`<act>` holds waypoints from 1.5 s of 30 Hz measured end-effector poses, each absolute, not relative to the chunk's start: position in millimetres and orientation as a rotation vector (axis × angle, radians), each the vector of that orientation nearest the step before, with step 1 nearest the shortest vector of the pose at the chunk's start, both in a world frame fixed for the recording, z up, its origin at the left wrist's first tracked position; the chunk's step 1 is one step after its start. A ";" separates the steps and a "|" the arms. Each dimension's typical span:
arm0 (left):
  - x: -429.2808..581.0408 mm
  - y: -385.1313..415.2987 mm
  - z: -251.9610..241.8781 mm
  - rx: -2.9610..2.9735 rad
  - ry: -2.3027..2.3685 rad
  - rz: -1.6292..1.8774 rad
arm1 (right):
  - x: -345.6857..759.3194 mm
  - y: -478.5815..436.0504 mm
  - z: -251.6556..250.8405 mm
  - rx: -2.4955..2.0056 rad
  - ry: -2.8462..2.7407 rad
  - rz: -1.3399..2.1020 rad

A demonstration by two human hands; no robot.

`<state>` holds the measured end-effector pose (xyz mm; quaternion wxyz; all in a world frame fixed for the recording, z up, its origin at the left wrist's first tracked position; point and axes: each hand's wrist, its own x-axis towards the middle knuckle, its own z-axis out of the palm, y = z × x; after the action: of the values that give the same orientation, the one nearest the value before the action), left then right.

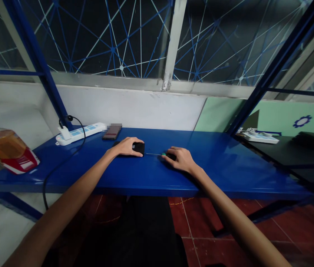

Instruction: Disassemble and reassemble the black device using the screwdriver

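On the blue tabletop, my left hand (127, 146) is closed around a small black box-like object (138, 148), thumb at its near side and fingers over the far side. What it is exactly I cannot make out. My right hand (181, 158) grips a screwdriver (153, 154) by its black and green handle. The thin metal shaft lies level and points left, its tip at or close to the right side of the black object; whether they touch I cannot tell. The palm hides part of the handle.
Behind my left hand lies a phone (112, 131), beside a white power strip (81, 133) with a black cable (62, 162) running over the table's front edge. A drink bottle (6, 148) stands at the left. Blue frame posts (48, 89) rise at both sides. Another white power strip (261, 137) sits right.
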<state>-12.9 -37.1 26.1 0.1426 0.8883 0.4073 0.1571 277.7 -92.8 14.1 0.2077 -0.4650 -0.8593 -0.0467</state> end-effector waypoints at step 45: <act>-11.9 -40.7 30.5 2.577 1.158 0.425 | 274.9 -95.3 16.2 -1.331 -2.352 -0.103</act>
<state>-11.9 -40.7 30.5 0.1420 0.8928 0.4013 0.1471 274.9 -95.3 16.2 0.2167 -0.4804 -0.8490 -0.0370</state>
